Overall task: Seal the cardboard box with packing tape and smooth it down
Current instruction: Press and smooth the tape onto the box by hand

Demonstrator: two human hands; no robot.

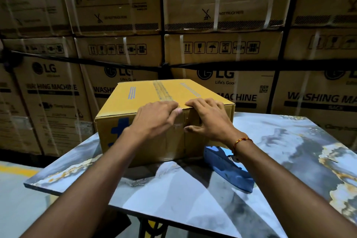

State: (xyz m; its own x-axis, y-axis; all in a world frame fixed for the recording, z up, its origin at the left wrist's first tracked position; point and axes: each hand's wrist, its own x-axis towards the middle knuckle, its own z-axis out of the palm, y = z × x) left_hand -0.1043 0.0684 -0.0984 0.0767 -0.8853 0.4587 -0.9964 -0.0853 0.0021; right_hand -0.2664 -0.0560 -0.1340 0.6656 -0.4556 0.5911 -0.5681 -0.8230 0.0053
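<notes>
Cardboard washing-machine cartons (pixel 222 48) walled the background; before them a marbled tabletop (pixel 280 150) carried the cardboard box (pixel 135 131), a blue tape dispenser (pixel 229 168) lying just beside it; clear packing tape (pixel 162 91) ran along the top seam; the left hand (pixel 156 118) and right hand (pixel 208 118) lay open, fingers pressing the tape's end over the near edge, gripping nothing; firm outward strokes from the seam would likely flatten bubbles best.
</notes>
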